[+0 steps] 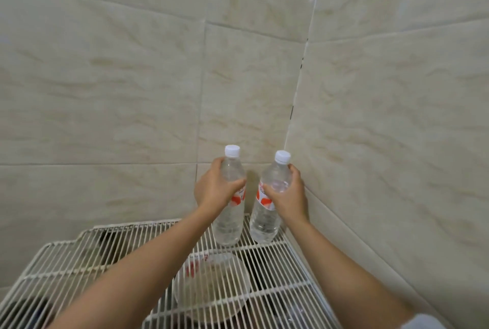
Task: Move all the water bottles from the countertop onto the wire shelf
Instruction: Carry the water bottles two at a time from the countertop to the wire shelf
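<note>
On the wire shelf [66, 260], each hand [215, 191] grips an upright bottle [230, 220]

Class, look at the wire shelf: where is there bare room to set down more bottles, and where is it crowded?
Free: the wire shelf left of the left bottle, out to its left edge. Crowded: the back right corner, where the left hand and right hand grip both bottles, the right bottle near the wall.

Items under the wire shelf [79, 257] blurred; bottle labels [264, 200] partly hidden.
</note>
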`<state>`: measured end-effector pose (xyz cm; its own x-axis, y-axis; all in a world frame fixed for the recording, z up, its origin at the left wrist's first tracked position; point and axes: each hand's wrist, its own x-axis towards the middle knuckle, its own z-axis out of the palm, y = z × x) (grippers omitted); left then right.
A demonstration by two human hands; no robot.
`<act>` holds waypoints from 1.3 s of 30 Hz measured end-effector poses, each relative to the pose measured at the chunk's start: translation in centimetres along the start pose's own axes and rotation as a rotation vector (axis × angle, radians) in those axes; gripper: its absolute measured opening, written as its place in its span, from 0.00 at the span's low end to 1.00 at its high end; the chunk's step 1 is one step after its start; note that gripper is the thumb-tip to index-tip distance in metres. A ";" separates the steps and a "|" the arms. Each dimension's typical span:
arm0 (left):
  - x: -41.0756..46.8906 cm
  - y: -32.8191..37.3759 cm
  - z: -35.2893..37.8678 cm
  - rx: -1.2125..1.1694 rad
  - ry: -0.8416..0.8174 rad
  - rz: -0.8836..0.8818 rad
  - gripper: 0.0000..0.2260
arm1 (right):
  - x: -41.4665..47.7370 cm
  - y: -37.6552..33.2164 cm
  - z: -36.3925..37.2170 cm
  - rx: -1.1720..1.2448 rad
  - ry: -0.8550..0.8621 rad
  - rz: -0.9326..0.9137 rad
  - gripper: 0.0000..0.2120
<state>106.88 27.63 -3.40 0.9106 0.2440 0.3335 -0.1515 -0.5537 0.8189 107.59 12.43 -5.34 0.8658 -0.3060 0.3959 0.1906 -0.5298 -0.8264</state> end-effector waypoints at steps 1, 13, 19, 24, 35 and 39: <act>0.2 0.0 0.2 0.016 -0.008 0.008 0.29 | 0.3 0.2 0.3 0.013 0.014 -0.003 0.35; -0.7 -0.8 1.9 0.043 0.031 0.014 0.33 | 0.4 0.7 0.8 0.004 -0.066 -0.073 0.32; -1.3 -0.7 1.3 -0.055 -0.055 0.037 0.37 | -0.8 1.1 0.1 -0.107 -0.115 -0.017 0.48; -2.5 -3.7 0.5 -0.006 -0.183 -0.017 0.46 | -4.0 0.9 -2.0 -0.135 -0.064 -0.004 0.44; -9.9 -7.3 -9.3 0.241 -0.071 -0.097 0.35 | -12.5 -2.9 -1.7 -0.139 -0.364 -0.188 0.35; -14.6 -8.2 -14.4 0.272 0.074 -0.115 0.31 | -15.8 -4.4 0.4 -0.148 -0.614 -0.264 0.31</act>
<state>89.29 40.08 -8.26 0.8836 0.3698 0.2872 0.0688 -0.7092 0.7017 93.27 19.90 -8.09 0.9130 0.3287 0.2416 0.4035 -0.6412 -0.6527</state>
